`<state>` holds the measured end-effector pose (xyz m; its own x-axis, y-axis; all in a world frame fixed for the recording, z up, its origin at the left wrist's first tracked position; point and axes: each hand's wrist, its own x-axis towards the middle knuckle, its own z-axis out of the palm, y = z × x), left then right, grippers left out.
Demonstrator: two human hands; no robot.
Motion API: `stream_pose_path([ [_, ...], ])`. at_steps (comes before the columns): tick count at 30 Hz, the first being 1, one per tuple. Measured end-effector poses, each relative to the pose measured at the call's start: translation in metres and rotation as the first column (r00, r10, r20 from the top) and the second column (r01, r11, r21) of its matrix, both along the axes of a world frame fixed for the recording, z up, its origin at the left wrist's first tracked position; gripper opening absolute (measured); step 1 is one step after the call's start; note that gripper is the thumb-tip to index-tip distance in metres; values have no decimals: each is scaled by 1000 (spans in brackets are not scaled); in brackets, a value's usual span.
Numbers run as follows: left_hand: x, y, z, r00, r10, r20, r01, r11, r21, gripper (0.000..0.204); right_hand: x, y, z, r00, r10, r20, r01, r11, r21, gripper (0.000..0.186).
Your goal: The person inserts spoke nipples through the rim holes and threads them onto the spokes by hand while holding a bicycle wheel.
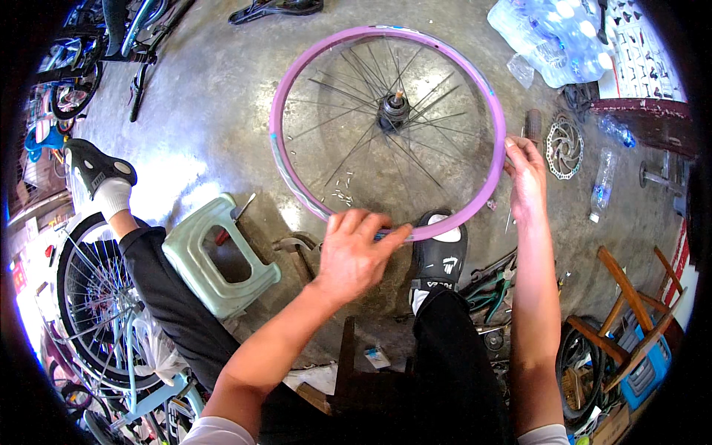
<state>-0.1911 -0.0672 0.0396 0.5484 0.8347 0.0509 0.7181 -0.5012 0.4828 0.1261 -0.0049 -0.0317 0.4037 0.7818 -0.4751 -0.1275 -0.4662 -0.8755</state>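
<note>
Plainly, left hand [354,252] grasps pink rim [277,111]; right hand [528,182] half curled, fingertips touching rim, grip unclear.

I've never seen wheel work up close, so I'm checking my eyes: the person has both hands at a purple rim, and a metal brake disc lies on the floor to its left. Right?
Not quite: in the head view the brake disc lies to the right of the purple rim. The left hand and right hand are indeed at the rim.
</note>
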Motion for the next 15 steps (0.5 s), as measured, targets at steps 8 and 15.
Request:
stream_pose_path([
  [8, -17, 27, 42, 986, 145, 78, -131, 978, -160, 32, -12, -52, -12, 984, -133, -120, 129, 991, -39, 20],
  [15, 103, 27, 13, 411, 892, 186, -1, 205, -979, 54, -41, -67, 6, 953, -197, -230, 223, 971, 89, 13],
])
